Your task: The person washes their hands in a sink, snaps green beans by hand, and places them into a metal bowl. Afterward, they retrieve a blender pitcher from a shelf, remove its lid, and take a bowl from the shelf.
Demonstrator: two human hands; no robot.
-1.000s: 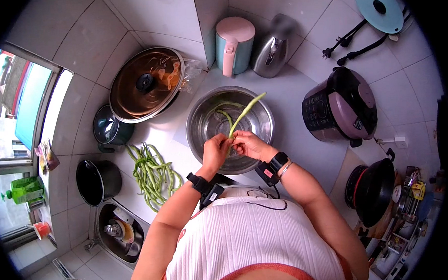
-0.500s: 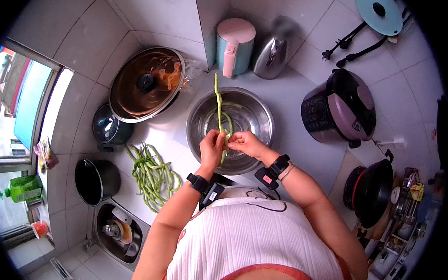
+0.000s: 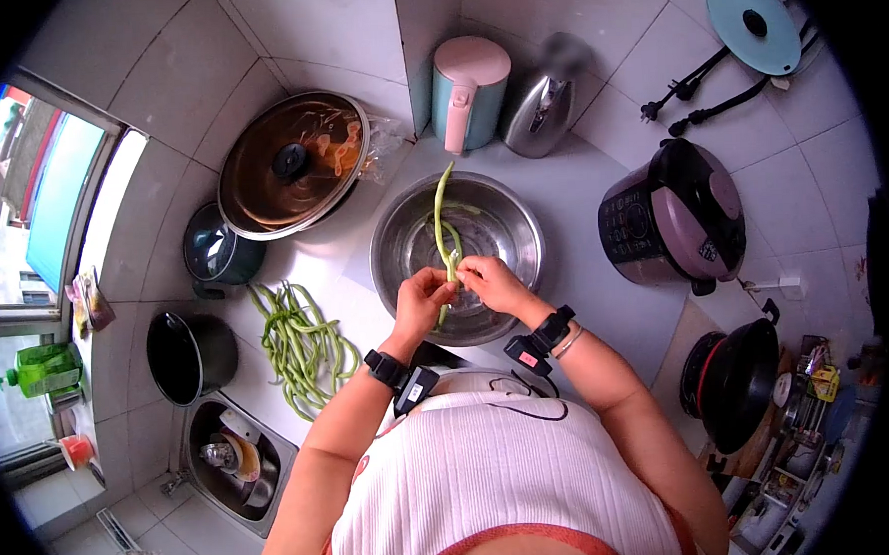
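Note:
A long green bean (image 3: 438, 206) stands up from between my hands, over the stainless steel bowl (image 3: 533, 244). My left hand (image 3: 424, 300) is closed, thumb and fingers pinching the bean near its lower end. Right beside it, my right hand (image 3: 497, 287) pinches at the same end; its fingertips partly cover what they grip. Inside the bowl lie a few more bean pieces, partly hidden by the hands. A pile of green beans (image 3: 307, 353) rests on the counter to the left of my left forearm.
Behind the bowl stand a pink and blue kettle (image 3: 485, 107) and a steel kettle (image 3: 540, 115). A rice cooker (image 3: 695, 212) is at right, above a black wok (image 3: 752, 383). On the left are a large lidded pan (image 3: 253, 202), a black pot (image 3: 220, 362) and a sink (image 3: 280, 483).
The upper tip of the bean has tilted right and dropped lower. My left hand has shifted slightly down; the right hand has moved a little, still pinching.

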